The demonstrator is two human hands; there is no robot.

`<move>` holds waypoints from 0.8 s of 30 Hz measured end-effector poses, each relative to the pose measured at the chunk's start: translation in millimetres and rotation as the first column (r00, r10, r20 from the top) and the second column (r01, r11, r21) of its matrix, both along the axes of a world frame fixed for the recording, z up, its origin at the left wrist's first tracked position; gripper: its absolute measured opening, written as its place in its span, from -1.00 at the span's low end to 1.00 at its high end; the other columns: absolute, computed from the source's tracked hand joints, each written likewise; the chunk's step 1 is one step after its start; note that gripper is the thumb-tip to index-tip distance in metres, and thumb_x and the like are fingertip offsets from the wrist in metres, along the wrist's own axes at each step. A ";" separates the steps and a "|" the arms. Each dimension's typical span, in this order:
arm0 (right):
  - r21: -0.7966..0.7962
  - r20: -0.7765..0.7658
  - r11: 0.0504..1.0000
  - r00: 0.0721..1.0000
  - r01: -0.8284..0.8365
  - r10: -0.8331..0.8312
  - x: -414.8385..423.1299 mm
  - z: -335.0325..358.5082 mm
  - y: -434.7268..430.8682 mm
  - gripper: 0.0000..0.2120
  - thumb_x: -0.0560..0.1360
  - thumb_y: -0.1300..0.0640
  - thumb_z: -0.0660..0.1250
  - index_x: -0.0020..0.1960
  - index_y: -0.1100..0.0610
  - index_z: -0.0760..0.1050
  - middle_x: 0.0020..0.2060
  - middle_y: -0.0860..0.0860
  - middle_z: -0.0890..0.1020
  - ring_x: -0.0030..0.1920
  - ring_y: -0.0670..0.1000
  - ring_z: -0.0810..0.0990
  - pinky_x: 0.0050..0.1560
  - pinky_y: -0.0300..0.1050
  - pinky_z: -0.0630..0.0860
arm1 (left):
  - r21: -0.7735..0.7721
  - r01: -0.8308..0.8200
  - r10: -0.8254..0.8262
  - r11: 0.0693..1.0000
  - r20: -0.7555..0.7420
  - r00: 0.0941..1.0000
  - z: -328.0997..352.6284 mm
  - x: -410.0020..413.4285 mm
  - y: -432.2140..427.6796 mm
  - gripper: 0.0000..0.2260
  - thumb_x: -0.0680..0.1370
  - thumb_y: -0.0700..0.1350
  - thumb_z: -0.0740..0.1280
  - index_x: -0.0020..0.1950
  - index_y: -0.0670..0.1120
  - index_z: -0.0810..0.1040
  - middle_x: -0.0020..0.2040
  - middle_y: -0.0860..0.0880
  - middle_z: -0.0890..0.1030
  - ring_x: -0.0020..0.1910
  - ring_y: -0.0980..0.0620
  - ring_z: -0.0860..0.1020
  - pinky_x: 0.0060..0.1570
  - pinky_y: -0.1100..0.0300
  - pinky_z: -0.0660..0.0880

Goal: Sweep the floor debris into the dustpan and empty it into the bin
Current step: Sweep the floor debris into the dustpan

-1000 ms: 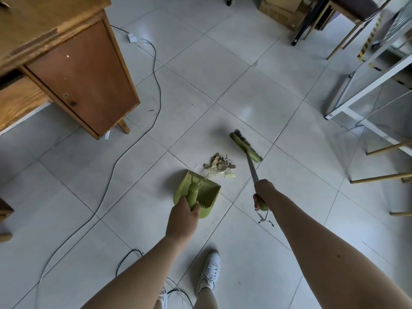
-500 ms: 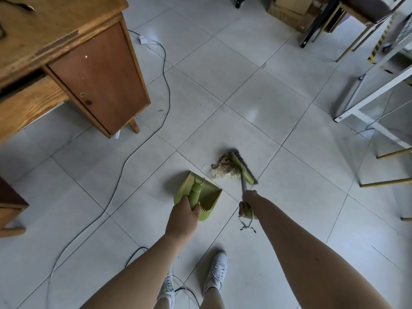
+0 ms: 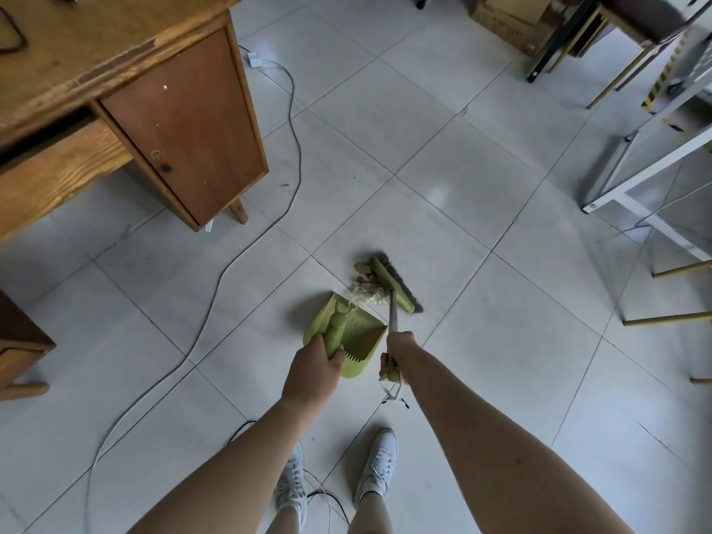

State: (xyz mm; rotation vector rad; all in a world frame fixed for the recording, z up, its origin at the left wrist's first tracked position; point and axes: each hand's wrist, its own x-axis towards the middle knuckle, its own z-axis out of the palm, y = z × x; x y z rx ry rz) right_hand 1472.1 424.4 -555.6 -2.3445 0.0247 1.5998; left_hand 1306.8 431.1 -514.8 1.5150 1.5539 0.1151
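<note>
A green dustpan (image 3: pixel 358 337) rests on the tiled floor in front of me, and my left hand (image 3: pixel 314 373) grips its handle. My right hand (image 3: pixel 397 350) holds the grey shaft of a small green broom (image 3: pixel 393 285). The broom head presses against a pile of brown and pale debris (image 3: pixel 366 285) that touches the dustpan's far lip. Some pale debris sits at the pan's mouth. No bin is in view.
A wooden desk cabinet (image 3: pixel 181 121) stands at the left with a white cable (image 3: pixel 239 260) trailing across the floor. White metal frames (image 3: pixel 632 179) and chair legs stand at the right, cardboard boxes (image 3: pixel 508 21) at the back. My white shoes (image 3: pixel 379 468) stand on cables below.
The broom has swept from right of the debris into it, pushing the pile left and toward the dustpan's lip. My right hand has drawn closer to the pan.
</note>
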 end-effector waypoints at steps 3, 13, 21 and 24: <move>-0.006 -0.003 0.999 0.999 0.050 -0.050 22.6 9.8 23.9 -0.75 0.63 0.15 -0.05 0.22 0.23 0.27 -0.49 0.10 0.36 -0.63 -0.03 0.34 -0.54 -0.24 0.35 | 0.009 0.016 -0.015 1.000 -0.012 1.000 -0.8 -7.9 2.8 -0.79 0.58 -0.04 0.24 -0.05 -0.19 0.44 -0.15 -0.21 0.61 -0.18 -0.19 0.56 -0.31 0.13 0.39; -0.149 -0.016 0.989 1.000 -0.003 0.001 38.3 9.9 45.8 -0.66 0.65 0.03 -0.05 -0.13 0.25 0.31 -0.50 0.12 0.34 -0.59 -0.02 0.24 -0.56 -0.29 0.24 | -0.022 0.028 -0.027 0.999 0.024 0.999 -13.1 -13.6 8.2 -0.79 0.57 -0.05 0.24 -0.04 -0.20 0.45 -0.14 -0.22 0.60 -0.14 -0.22 0.57 -0.24 0.05 0.46; -0.285 -0.083 0.955 0.995 -0.083 0.062 -7.7 -2.4 -27.2 -0.58 0.59 -0.16 -0.17 -0.28 0.09 0.18 -0.64 0.03 0.26 -0.64 -0.04 0.23 -0.49 -0.31 0.20 | -0.081 0.005 0.000 0.997 0.058 0.998 -11.5 -14.3 10.1 -0.81 0.56 -0.07 0.25 -0.02 -0.21 0.46 -0.10 -0.21 0.61 -0.11 -0.21 0.57 -0.23 0.10 0.44; -0.324 -0.152 0.945 0.988 -0.035 -0.015 -27.9 1.2 -52.9 -0.53 0.57 -0.21 -0.14 -0.29 0.13 0.17 -0.69 0.02 0.26 -0.68 -0.08 0.20 -0.53 -0.37 0.23 | -0.119 -0.022 0.031 0.993 0.079 0.996 -8.7 -13.7 10.6 -0.81 0.55 -0.09 0.25 0.01 -0.21 0.47 -0.07 -0.20 0.60 -0.09 -0.20 0.56 -0.22 0.13 0.43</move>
